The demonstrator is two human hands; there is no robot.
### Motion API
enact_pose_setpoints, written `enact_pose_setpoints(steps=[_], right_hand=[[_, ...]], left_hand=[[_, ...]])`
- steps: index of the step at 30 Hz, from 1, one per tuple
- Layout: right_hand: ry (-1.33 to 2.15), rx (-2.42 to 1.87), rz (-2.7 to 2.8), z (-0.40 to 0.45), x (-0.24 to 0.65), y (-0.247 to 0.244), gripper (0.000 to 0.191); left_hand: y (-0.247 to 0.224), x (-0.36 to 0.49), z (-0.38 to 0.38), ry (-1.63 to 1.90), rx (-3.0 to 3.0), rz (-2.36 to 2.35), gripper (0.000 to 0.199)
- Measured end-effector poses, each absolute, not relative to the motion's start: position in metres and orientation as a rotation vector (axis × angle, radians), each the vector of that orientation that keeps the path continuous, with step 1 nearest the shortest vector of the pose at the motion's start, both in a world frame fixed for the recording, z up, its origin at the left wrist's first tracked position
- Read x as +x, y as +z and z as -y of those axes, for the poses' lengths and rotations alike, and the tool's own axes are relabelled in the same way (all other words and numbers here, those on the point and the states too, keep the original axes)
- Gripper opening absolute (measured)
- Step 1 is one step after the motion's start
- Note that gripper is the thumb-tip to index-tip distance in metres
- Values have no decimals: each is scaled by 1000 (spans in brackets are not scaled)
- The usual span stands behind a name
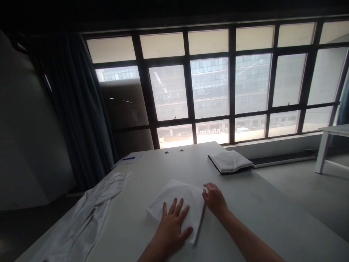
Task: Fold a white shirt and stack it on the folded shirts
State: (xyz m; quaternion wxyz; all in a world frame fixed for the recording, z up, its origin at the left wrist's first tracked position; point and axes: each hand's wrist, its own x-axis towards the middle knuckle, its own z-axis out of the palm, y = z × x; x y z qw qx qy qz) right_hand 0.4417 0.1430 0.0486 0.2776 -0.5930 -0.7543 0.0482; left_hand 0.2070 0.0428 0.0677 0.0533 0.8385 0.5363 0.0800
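Observation:
A folded white cloth [174, 191] lies on the white table [136, 214] in front of me, turned at a slant. My left hand [174, 223] rests flat on it, palm down with fingers spread. At the cloth's right corner is my right hand [215, 198], its fingers bent and closed around the edge. The fingertips partly hide that corner. To the left, a loose white garment [92, 211] is spread in wrinkles along the table's edge. A stack of folded cloth [230, 162], white above and dark below, sits near the table's right edge.
A dark pen [128, 158] lies on paper [136, 157] at the far left of the table. Two round holes are near the far edge. Beyond stand large windows [209, 87] and a dark blue curtain [79, 109]. Another white table [324, 145] stands at the right.

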Motion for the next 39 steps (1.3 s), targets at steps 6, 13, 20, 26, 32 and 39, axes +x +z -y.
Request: enact_pose_setpoints(steps=[6, 13, 20, 26, 32, 39], right_hand=[[214, -1511, 2249, -120, 395, 30, 57], [381, -1520, 2405, -133, 420, 28, 60], [325, -1477, 2446, -135, 425, 36, 60], [379, -1222, 2577, -124, 413, 32, 64], [434, -1389, 2377, -134, 429, 26, 66], [358, -1515, 2117, -152, 440, 23, 55]], left_hand=[[60, 218, -39, 204, 2458, -1693, 78], [95, 235, -30, 88, 2573, -1681, 44], [88, 228, -32, 260, 2643, -1596, 44], [54, 202, -52, 233, 2526, -1642, 75], [39, 164, -72, 427, 2248, -2060, 63], [37, 111, -98, 657, 1898, -2373, 47]])
